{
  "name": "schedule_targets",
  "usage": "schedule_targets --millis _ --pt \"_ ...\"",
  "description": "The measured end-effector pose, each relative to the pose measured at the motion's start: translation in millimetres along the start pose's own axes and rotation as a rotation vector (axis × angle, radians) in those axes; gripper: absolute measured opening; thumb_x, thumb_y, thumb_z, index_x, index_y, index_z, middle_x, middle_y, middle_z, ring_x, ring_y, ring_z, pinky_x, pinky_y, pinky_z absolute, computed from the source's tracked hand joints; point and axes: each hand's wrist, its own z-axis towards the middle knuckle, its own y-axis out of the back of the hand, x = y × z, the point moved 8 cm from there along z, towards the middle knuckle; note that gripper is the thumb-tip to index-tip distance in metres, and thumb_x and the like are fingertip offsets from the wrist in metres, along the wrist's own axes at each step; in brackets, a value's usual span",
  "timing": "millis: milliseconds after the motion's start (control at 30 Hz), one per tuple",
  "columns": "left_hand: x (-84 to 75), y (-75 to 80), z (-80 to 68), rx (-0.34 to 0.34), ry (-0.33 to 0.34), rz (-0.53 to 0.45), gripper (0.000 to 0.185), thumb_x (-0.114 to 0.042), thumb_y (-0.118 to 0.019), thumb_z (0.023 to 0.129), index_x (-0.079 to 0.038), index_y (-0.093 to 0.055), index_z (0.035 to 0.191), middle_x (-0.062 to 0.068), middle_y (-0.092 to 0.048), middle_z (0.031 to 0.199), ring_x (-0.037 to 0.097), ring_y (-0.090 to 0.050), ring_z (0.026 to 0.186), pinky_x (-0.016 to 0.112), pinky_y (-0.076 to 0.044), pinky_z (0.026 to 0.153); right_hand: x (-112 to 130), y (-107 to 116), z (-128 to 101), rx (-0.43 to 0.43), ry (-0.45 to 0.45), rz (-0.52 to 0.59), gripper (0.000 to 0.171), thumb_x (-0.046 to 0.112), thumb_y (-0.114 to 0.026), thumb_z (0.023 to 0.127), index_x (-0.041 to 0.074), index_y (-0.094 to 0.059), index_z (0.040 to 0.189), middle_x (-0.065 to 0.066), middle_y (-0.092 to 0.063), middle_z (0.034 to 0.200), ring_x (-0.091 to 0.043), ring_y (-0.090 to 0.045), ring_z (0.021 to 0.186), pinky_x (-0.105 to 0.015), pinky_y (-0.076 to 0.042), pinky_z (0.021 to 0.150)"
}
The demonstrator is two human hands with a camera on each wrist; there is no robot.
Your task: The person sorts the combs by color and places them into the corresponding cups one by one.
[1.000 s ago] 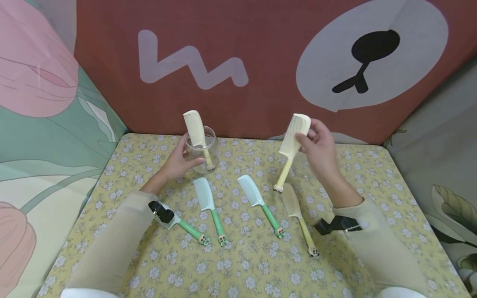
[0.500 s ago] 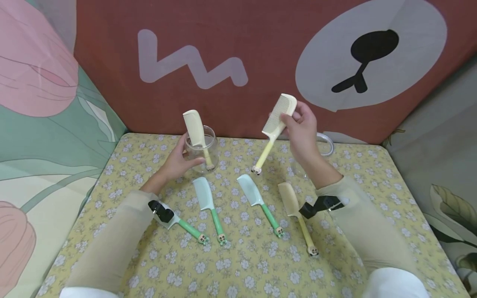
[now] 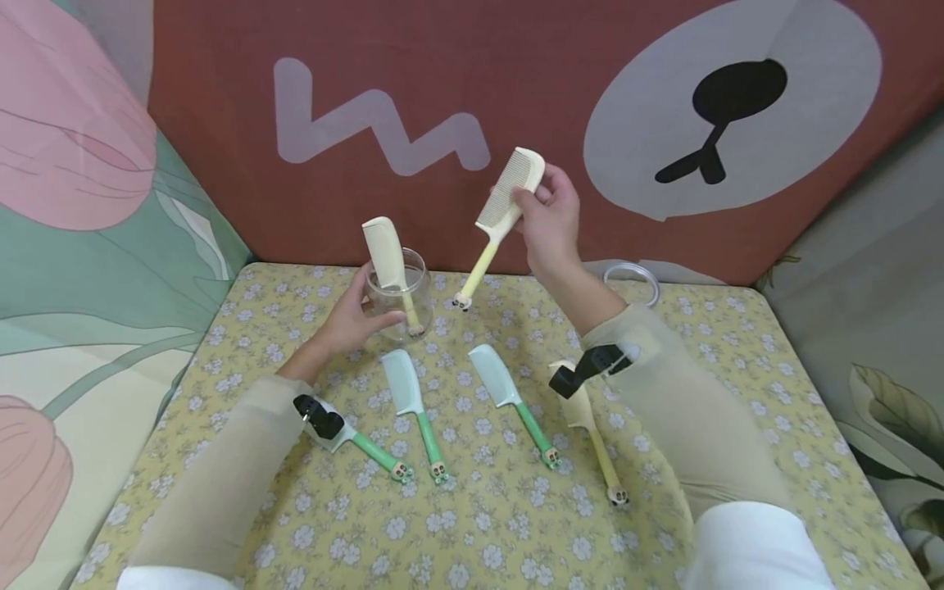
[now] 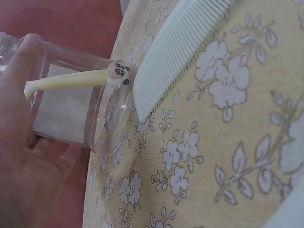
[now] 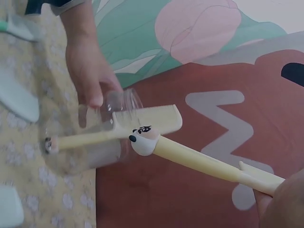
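Nearest, the person's two forearms in beige sleeves [image 3: 202, 483] come in over the bench [image 3: 457, 533], which is covered in yellow floral cloth; each wrist carries a black strap [image 3: 322, 419]. Between the forearms lie three combs with green handles, heads toward the near side: the left green comb [image 3: 378, 456], its blade partly hidden by the left wrist strap; the middle green comb [image 3: 420, 416], just beside it; and the right green comb [image 3: 512, 399], a little apart. Further right lies a yellow-handled comb [image 3: 592, 430], its blade partly covered by the right wrist strap.

Beyond these, on the far left, the left hand [image 3: 354, 318] is wrapped round a clear jar [image 3: 388, 306], thumb on one side and fingers on the other. One cream comb [image 3: 386, 256] is inside it, panda-like head at the bottom and blade rising out of the mouth.

To the right of the jar, the right hand [image 3: 551, 223] pinches the blade of another cream comb [image 3: 507, 201] between thumb and fingers, held tilted in the air. Its handle slopes down to the left, the end near the jar but apart from it.

At the far edge, right, a clear ring [image 3: 655, 287] shows beside the right forearm. Behind everything hangs a brown backdrop [image 3: 428, 49].
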Motion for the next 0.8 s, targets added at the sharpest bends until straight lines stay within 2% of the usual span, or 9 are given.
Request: schedule_targets --millis 167,300,467,600,800 --pt "4.7 1.4 0.0 -0.006 0.012 -0.003 0.100 -0.010 -0.075 0.094 -0.010 -0.003 0.164 0.019 -0.024 0.164 0.039 -0.024 0.150 0.059 -0.027 0.119 -1.5 -24.2 4.3 0.007 -0.001 0.034 0.037 -0.011 -0.050 0.101 -0.003 -0.049 0.137 -0.025 -0.062 0.132 -0.038 -0.066 0.116 -0.040 -0.058 0.092" --pt "5.3 3.1 -0.1 -0.008 0.022 0.002 0.100 -0.008 -0.074 0.094 -0.008 -0.002 0.164 0.020 -0.023 0.164 0.041 -0.024 0.150 0.060 -0.027 0.119 -1.8 -45.5 6.7 0.021 0.019 0.086 0.036 -0.012 -0.049 0.100 -0.004 -0.049 0.135 -0.027 -0.063 0.129 -0.040 -0.066 0.116 -0.041 -0.059 0.092" --pt "23.3 4.4 7.1 -0.020 0.025 0.018 0.101 -0.011 -0.075 0.094 -0.012 -0.003 0.164 0.018 -0.022 0.165 0.039 -0.022 0.151 0.060 -0.026 0.119 -6.7 -67.3 7.3 0.028 0.048 0.110 0.035 -0.012 -0.050 0.100 -0.003 -0.049 0.134 -0.025 -0.064 0.126 -0.039 -0.068 0.111 -0.038 -0.059 0.090" --pt "36.8 5.6 11.7 -0.034 0.016 0.045 0.102 -0.016 -0.076 0.094 -0.017 -0.003 0.165 0.013 -0.021 0.166 0.036 -0.023 0.152 0.058 -0.028 0.119 -13.4 -77.0 7.3 0.014 0.078 0.105 0.037 -0.012 -0.052 0.100 -0.003 -0.049 0.135 -0.023 -0.064 0.125 -0.034 -0.069 0.110 -0.037 -0.059 0.090" --pt "37.6 5.3 11.4 -0.037 0.008 0.057 0.104 -0.021 -0.079 0.092 -0.019 -0.004 0.165 0.012 -0.022 0.166 0.036 -0.024 0.151 0.059 -0.029 0.118 -33.0 -84.5 7.6 0.004 0.046 0.102 0.037 -0.013 -0.054 0.099 -0.001 -0.051 0.133 -0.027 -0.066 0.122 -0.032 -0.068 0.111 -0.038 -0.059 0.089"
